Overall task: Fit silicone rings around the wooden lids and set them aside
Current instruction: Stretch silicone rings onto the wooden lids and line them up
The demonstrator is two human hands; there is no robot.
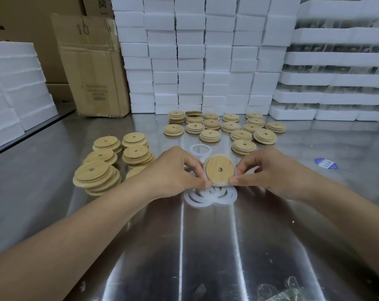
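- Stainless table [293, 246] filled the lower frame. A wall of white foam blocks [190, 61] closed off the top centre, with a cardboard box [93, 66] at upper left.
- Left hand [173, 172] and right hand [269, 170] met at frame centre. Each pinched the rim of one wooden lid [219, 169] between thumb and fingertips; neither was released.
- The lid was held tilted up toward the camera, clear of the table. Judged reason: both thumbs could work around the edge.
- A translucent silicone ring [220, 184] showed along the lid's lower and left edge. Whether it was fully seated all round could not be told.
- Loose rings [206, 198] lay in an overlapping pile directly beneath the hands, and a single ring [200, 149] lay just above them. Supply was probably kept there for a short reach.
- Bare lids [97, 177] sat in leaning stacks at centre left, near the left hand.
- Ringed lids [227, 127] lay in rows and low stacks just above centre, short of the foam wall. This was taken as the set-aside area.
- Open room: bare steel at the right, apart from a blue label [326, 164], and a wide bare strip toward the bottom.
- The table's left edge ran diagonally at far left, well apart from the stacks.
- Risk noted: the leaning stacks could slide if nudged.
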